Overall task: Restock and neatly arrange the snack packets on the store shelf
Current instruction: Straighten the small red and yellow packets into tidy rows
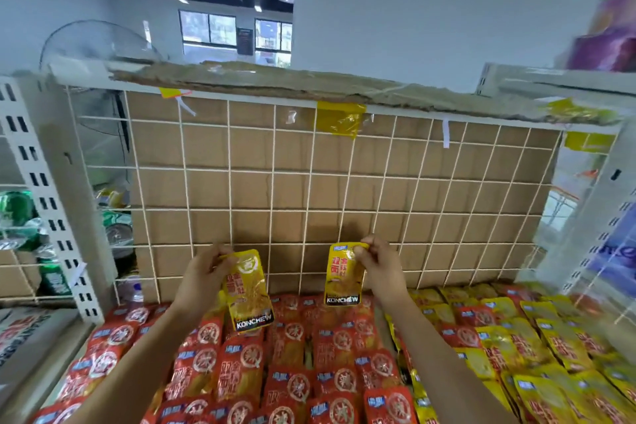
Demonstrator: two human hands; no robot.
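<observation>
Most of the shelf is covered with stock and backed by a wire grid with cardboard behind it. A broad block of red packets fills the left and middle. A field of yellow packets lies to the right, and a few red ones seem mixed in near the seam between the two. Above the back rows of the red block hang two further yellow packets, one in each of the hands. The left hand pinches the top edge of the left yellow packet, which tilts a little and dangles over the red rows. The right hand pinches the top corner of the right yellow packet, which hangs nearly upright just in front of the grid. Both hands are apart from each other and clear of the pile below. Judging by colour, these two packets belong with the yellow field, off to the right of both hands. The step would go best by carrying them across and laying them flat and face up in line with their neighbours, labels the same way round and evenly overlapped, rather than dropping them on the red ones.
</observation>
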